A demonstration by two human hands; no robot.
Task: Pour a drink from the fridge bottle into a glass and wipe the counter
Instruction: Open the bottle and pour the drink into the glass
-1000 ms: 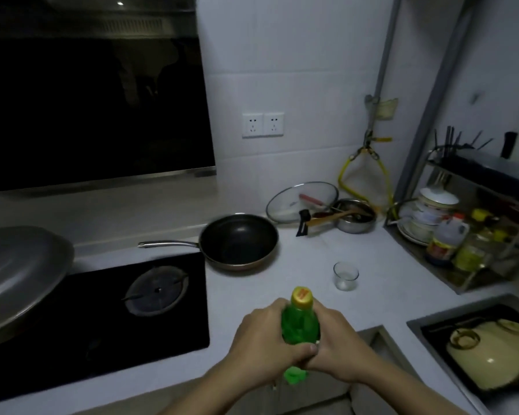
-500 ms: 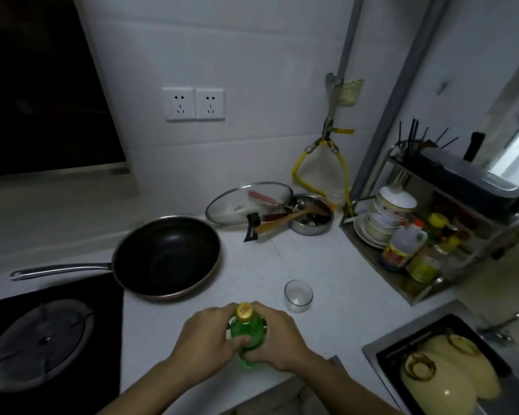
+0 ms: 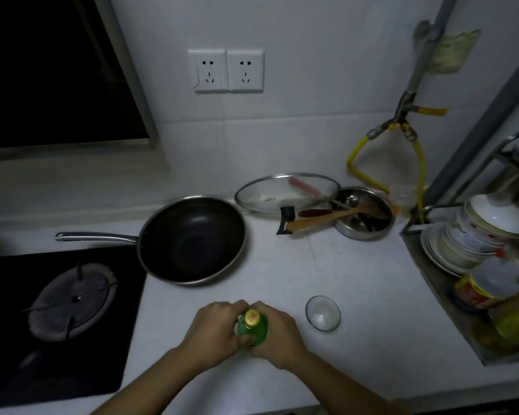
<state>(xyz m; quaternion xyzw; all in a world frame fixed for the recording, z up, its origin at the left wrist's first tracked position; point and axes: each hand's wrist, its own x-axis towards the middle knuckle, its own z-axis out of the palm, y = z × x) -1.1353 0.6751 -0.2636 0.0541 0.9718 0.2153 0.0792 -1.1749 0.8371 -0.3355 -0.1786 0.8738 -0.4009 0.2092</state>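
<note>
A green bottle (image 3: pixel 253 327) with a yellow cap stands upright over the white counter (image 3: pixel 357 277), seen from above. My left hand (image 3: pixel 215 329) grips its left side and my right hand (image 3: pixel 277 333) grips its right side, fingers curled round the body. The cap is on. A small clear glass (image 3: pixel 322 313) stands on the counter just right of my right hand, apart from it, and looks empty.
A black frying pan (image 3: pixel 192 239) sits behind my hands, handle pointing left. A gas hob (image 3: pixel 69 298) fills the left. At the back lie a glass lid (image 3: pixel 285 191) and a steel bowl (image 3: pixel 363 214) with utensils. A dish rack (image 3: pixel 477 235) with bowls and bottles stands at right.
The view has closed in and tipped down over the counter. Both hands have carried the bottle forward, near the glass, still holding it the same way.
</note>
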